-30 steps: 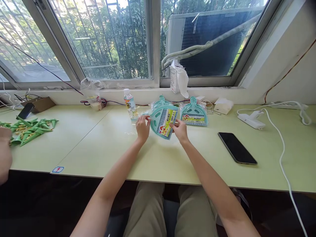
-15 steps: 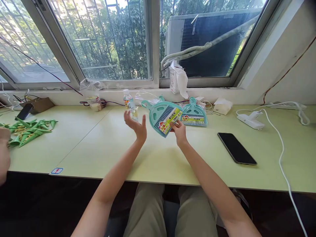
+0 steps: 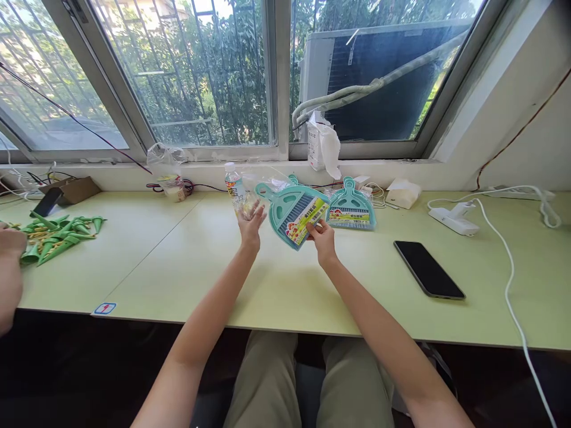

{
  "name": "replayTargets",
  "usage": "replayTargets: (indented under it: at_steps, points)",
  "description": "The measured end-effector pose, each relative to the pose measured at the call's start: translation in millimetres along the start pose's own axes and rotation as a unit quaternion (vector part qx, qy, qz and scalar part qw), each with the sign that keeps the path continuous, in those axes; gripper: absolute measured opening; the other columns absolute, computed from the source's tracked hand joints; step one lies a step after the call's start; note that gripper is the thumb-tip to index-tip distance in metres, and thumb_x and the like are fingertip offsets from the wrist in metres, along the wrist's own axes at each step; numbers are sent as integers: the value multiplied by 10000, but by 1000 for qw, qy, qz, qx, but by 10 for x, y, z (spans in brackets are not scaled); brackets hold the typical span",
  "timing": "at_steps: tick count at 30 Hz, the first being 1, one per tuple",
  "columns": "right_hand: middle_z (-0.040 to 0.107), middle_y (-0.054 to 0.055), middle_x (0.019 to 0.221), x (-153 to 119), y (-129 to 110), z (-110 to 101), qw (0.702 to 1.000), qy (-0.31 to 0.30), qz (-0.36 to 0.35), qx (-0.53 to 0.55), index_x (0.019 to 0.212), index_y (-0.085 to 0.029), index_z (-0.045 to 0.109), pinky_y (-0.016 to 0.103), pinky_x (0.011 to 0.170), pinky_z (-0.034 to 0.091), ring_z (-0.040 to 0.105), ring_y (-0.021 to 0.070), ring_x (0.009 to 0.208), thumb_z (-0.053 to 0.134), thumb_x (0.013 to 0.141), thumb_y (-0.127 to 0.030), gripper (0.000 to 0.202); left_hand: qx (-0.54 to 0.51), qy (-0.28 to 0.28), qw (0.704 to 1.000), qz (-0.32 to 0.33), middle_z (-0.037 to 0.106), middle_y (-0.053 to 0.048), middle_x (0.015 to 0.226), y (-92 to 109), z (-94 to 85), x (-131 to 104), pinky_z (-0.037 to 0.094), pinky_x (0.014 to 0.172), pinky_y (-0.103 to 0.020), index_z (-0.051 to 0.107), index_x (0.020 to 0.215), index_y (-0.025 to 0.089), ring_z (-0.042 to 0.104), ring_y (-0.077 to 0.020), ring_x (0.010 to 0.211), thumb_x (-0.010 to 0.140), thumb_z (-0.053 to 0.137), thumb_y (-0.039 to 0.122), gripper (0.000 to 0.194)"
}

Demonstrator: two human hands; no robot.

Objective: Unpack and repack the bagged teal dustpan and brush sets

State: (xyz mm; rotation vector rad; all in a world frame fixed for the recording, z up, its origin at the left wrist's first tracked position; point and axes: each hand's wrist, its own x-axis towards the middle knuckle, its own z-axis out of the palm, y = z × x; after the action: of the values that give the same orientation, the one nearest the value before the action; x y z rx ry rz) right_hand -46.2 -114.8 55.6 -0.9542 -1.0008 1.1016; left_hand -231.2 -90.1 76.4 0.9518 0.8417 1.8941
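My right hand (image 3: 323,241) grips the lower right edge of a teal dustpan-and-brush set (image 3: 289,211), thumb over its yellow label. The set is tilted above the table, handle pointing to the upper left. My left hand (image 3: 251,226) is raised to the left of the set, fingers upward and apart, with nothing clear in them. Behind those fingers stands a bottle (image 3: 234,184) with a printed label and a white cap; its lower part is partly hidden. A second teal dustpan-and-brush set (image 3: 351,208) lies behind and to the right of the held one.
On the right are a black phone (image 3: 428,269) and a white power strip (image 3: 455,219) with its cable. Green cone-shaped pieces (image 3: 62,235) lie at the left, near another person's hand (image 3: 9,267). A plastic bag (image 3: 169,178) and a tissue pack (image 3: 322,144) are by the window.
My left hand has turned, and its fingers have moved right and closer to the held dustpan set. My right hand keeps its hold in nearly the same place.
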Motion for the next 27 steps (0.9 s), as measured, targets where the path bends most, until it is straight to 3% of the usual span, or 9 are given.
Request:
replayTargets:
  at_steps: [3,8,14,18,22,27]
  points:
    - [725,56,878,8,-21,-20,1000,-1,-10,-8,970,-196,555,294,627,574,680,190,781,727,662,-488,458,-3,-77,997,-28,606,-70,1301,12,8,-23,520,915,-302,235,1464,340,648,-163,1073,755,753,273,880]
    - [723,58,849,22,-10,-18,999,-14,-29,-15,981,-193,562,325,625,577,678,209,778,736,622,-555,539,8,-150,984,-100,704,-4,1039,3,31,-61,544,780,-262,353,1430,316,685,-151,898,743,752,326,795]
    - [720,54,799,58,30,-23,998,8,-62,30,972,-188,568,391,642,591,681,235,797,766,598,-538,549,10,-241,956,-165,670,-64,1176,-166,139,-249,530,861,-333,522,1268,218,655,-209,1020,686,797,343,655]
    - [718,51,795,57,12,-30,997,28,-54,50,950,-186,573,398,660,602,682,233,798,778,597,-499,514,2,-265,945,-191,653,-98,1210,-245,184,-320,503,926,-419,554,1204,186,630,-256,1086,725,749,438,575]
    - [711,45,790,41,9,-17,996,38,-50,56,945,-185,569,385,655,606,683,225,793,771,611,-473,485,-15,-258,954,-150,631,-107,1235,-166,185,-310,484,957,-437,533,1207,190,598,-277,1143,732,701,547,617]
    - [709,48,808,37,45,-1,996,48,-53,59,940,-175,567,357,646,605,680,205,766,756,623,-456,464,26,-235,967,-98,612,-115,1240,-144,263,-372,482,960,-434,428,1285,207,597,-274,1132,616,828,413,806]
